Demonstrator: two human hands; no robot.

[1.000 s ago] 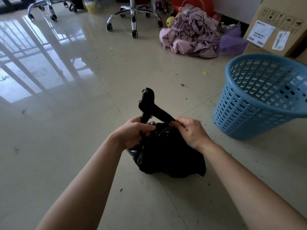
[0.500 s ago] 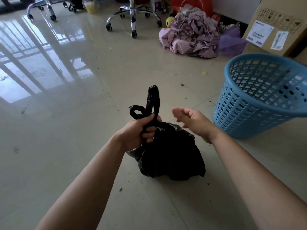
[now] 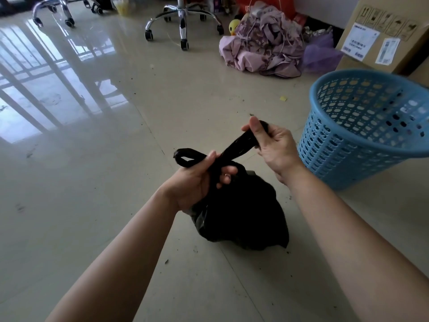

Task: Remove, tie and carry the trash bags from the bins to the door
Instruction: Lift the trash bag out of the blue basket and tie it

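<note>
A filled black trash bag (image 3: 241, 217) sits on the tiled floor in front of me. My left hand (image 3: 197, 180) grips its twisted neck, and a loop of the black plastic sticks out to the left of my fist. Up and to the right, my right hand (image 3: 271, 147) pinches the other twisted end of the bag and holds it taut. The blue perforated plastic bin (image 3: 362, 145) stands just right of the bag, with no bag in it.
A heap of lilac cloth (image 3: 262, 47) lies on the floor at the back, with a cardboard box (image 3: 380, 36) to its right. Two office chair bases (image 3: 183, 22) stand at the far edge. Small bits of debris dot the floor (image 3: 92, 159).
My right hand, open and off the bag half a second ago, has taken hold of the upright twisted end and pulled it to the right. The left hand kept its grip on the neck.
</note>
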